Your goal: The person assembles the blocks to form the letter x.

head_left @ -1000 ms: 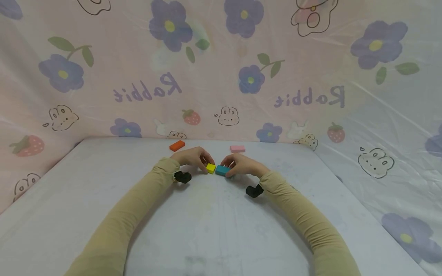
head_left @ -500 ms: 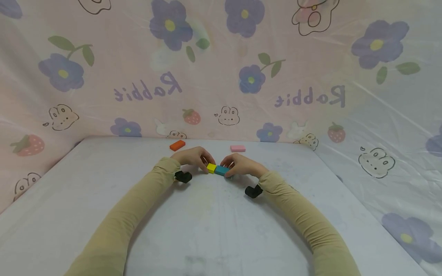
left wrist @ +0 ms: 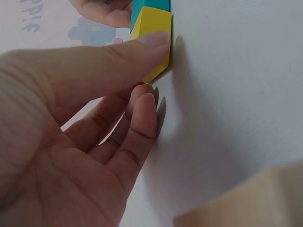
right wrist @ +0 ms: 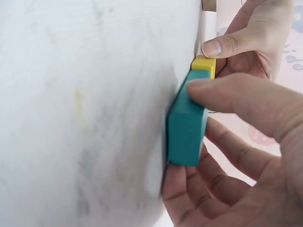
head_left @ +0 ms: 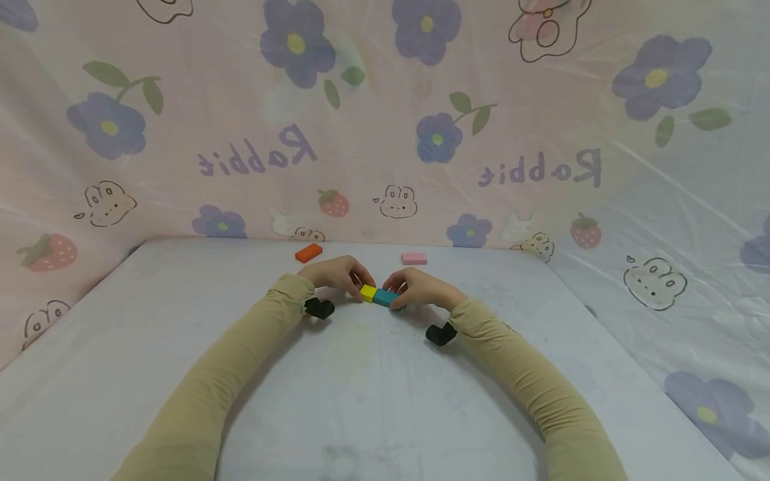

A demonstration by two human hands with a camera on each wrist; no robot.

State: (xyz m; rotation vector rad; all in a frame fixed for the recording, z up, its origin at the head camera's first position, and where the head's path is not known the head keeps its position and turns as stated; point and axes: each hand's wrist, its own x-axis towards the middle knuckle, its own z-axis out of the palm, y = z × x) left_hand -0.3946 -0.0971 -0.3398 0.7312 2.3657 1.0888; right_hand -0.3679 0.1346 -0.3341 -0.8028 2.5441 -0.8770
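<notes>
While the left hand pinched the yellow block and the right hand the teal block, these two met end to end; this joining seemed done. From them, the orange block toward ten o'clock and the pink block toward one o'clock lay apart, apparently not yet used.

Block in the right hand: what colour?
Teal, all over the faces that show. The block shows best in the right wrist view.

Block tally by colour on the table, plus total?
Yellow block: 1
Teal block: 1
Orange block: 1
Pink block: 1
Total: 4
</notes>
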